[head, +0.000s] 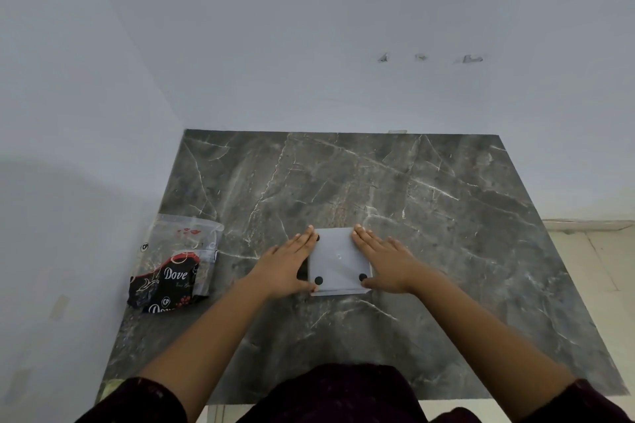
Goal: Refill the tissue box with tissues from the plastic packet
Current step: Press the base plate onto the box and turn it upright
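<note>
Nearest the camera are dark maroon sleeves [137,402] at the bottom edge, with both bare forearms reaching forward over the grey marble table [429,216]. Just beyond them sits the tissue box [338,259], a pale grey square thing resting on the table a little nearer than its middle; it shows a flat face upward, with small black round dots near its corners, so it appears to lie bottom-up, though that cannot be told for sure. The left hand [287,268] lies flat against the box's left side, fingers straight and together, thumb touching the near left corner. The right hand [386,263] mirrors it on the box's right side, fingers stretched along the edge and thumb at the near right corner. Both hands are spread flat and press the box between them rather than curling around it. Well to the left of the box, near the table's left edge, lies the plastic packet [175,264], clear in its upper part, black and red below with "Dove" printed on it, crumpled and flat. Beyond the box the tabletop runs bare to a pale wall [309,45] bearing several grey patches.
</note>
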